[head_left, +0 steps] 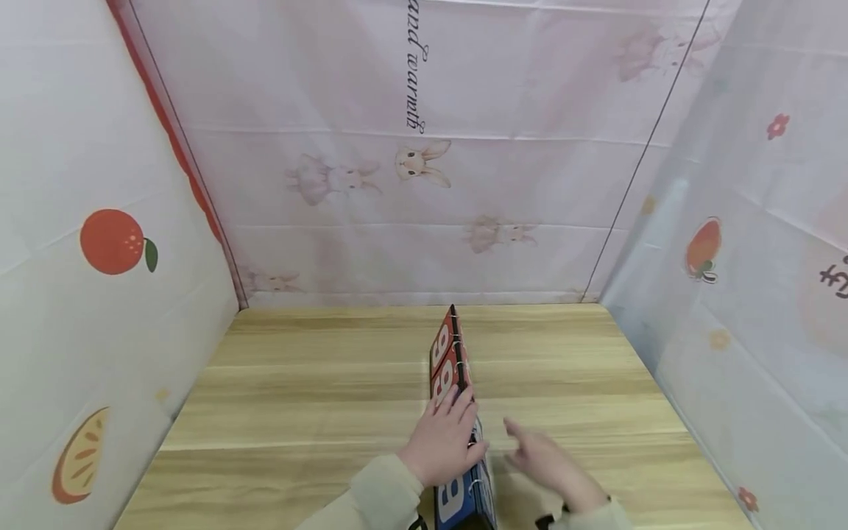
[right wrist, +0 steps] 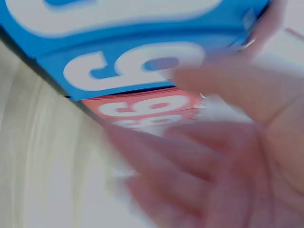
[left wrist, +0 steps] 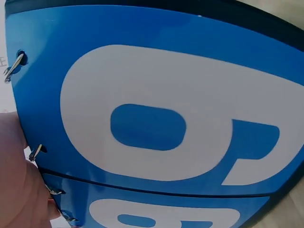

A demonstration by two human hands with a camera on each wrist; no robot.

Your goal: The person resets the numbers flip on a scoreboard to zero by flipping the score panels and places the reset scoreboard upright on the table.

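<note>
A flip scoreboard [head_left: 442, 366] stands like a tent on the table, running away from me, with red number cards at the far end and blue ones at the near end. White sixes show on its left face in the head view. Across its top ridge rests my left hand [head_left: 440, 445], fingers extended over the binding rings. The left wrist view shows a large blue number card [left wrist: 209, 95] close up. My right hand [head_left: 546, 462] is just right of the scoreboard, holding nothing. Blurred in its wrist view, the thumb [right wrist: 213, 83] and fingers are spread apart beside the cards.
The wood-grain table [head_left: 298, 383] extends to both sides of the scoreboard. Printed cloth walls enclose it: a back cloth [head_left: 371, 258] with rabbits, a left cloth [head_left: 40, 331] with fruit and a right cloth [head_left: 762, 368] with fruit and flowers.
</note>
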